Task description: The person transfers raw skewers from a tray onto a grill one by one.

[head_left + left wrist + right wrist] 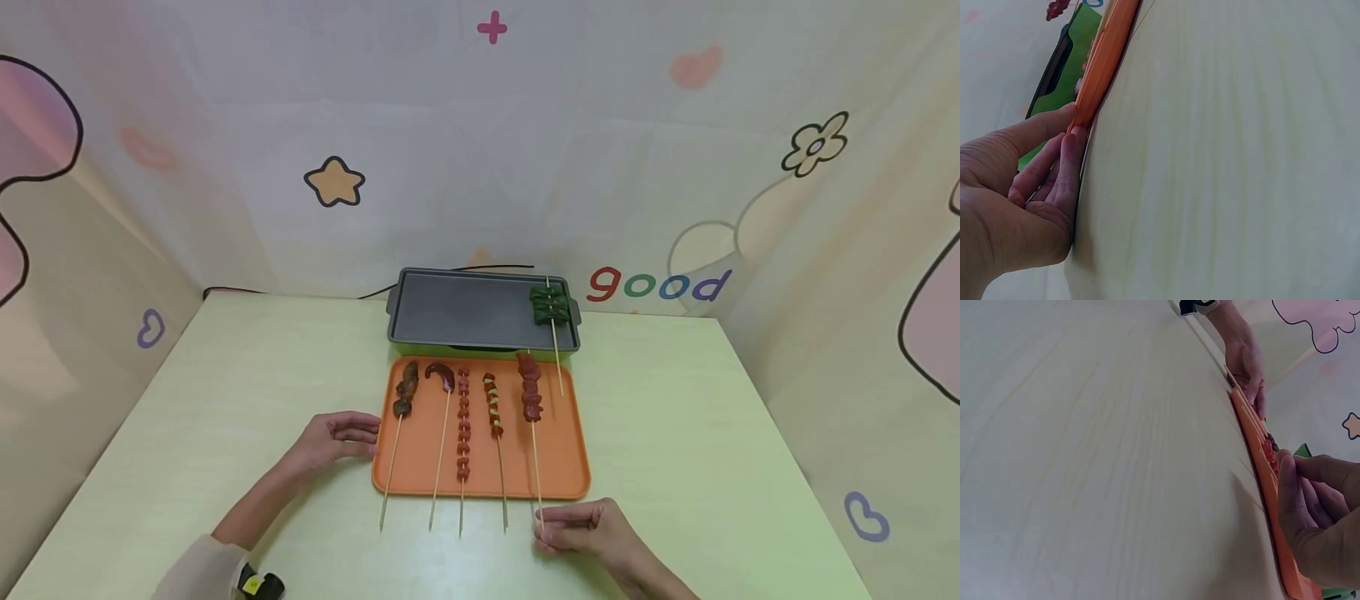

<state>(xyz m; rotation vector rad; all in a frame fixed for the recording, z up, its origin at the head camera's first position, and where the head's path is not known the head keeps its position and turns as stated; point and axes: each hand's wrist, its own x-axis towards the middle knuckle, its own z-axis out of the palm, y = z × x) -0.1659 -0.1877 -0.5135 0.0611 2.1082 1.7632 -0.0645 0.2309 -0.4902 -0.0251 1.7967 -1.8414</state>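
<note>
Between its thumb and fingers, my right hand pinches the lower end of a skewer of dark red meat chunks. That skewer is raised over the right part of an orange tray. At the tray's left edge, my left hand grips the rim with thumb and fingertips, as the left wrist view shows. On the tray lie a dark brown skewer, a curled tentacle skewer, a skewer of small red pieces and a red-and-green skewer, sticks pointing toward me.
Behind the tray stands a grey griddle with a green base. A green leafy skewer lies at its right end, stick reaching out over the tray. A black cord runs behind. Printed cloth surrounds the pale table on three sides.
</note>
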